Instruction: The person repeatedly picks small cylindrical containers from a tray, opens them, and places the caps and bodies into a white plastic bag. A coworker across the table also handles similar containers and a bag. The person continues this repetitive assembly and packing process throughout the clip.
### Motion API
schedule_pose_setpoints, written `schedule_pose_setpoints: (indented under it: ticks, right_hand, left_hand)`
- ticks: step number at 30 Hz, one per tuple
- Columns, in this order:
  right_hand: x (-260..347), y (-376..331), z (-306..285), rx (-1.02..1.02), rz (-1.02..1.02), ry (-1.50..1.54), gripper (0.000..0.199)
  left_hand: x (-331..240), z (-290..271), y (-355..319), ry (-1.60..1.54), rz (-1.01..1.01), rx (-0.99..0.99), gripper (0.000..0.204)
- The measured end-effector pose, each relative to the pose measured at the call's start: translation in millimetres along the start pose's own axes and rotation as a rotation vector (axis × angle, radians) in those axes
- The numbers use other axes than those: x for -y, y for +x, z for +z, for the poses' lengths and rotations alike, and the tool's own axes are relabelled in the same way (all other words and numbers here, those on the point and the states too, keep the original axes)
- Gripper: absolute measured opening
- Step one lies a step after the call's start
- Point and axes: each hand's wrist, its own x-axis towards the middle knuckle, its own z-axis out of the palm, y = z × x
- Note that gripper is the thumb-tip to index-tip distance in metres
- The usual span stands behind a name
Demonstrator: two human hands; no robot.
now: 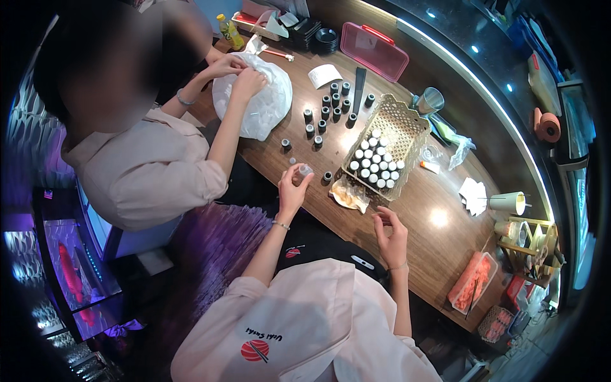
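My left hand [294, 190] holds a small clear plastic container [305, 170] in its fingertips over the table edge. A small round white piece [292, 160] lies just beyond it. To its right stands a single small dark bottle [327, 176]. My right hand [391, 232] is held above the table's near side, fingers loosely curved and apart, with nothing in it. Between my hands lies a crumpled, brown-stained white tissue [349, 194]. Farther off stand several small bottles of dark liquid [335, 100]. A gold lattice basket [407, 118] holds several white-capped bottles [377, 160].
On the left a co-worker's hands [245, 75] handle a white plastic bag [254, 108]. A pink-lidded box [374, 51], a clear cup [430, 100] and a yellow bottle [229, 32] stand at the back. A tray of orange shreds [472, 283] sits at the right.
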Motion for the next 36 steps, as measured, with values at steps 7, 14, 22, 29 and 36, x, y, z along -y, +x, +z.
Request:
schedule_pose_setpoints:
  ticks: [7, 14, 22, 29, 36]
  right_hand:
    - [8, 37, 20, 0.149, -0.072, 0.039, 0.021]
    - [11, 47, 6, 0.128, -0.044, 0.027, 0.019]
    - [1, 44, -14, 0.07, -0.015, -0.001, 0.017]
    - [-11, 32, -21, 0.009, 0.023, -0.004, 0.016]
    - [-14, 30, -25, 0.026, 0.022, -0.012, 0.016]
  left_hand:
    - [23, -3, 5, 0.311, 0.199, 0.039, 0.043]
    - [36, -25, 15, 0.252, -0.04, 0.034, 0.04]
    - [36, -8, 63, 0.491, 0.064, -0.058, 0.026]
    - [47, -3, 64, 0.432, 0.067, -0.062, 0.03]
    - [58, 2, 62, 0.498, 0.145, -0.092, 0.03]
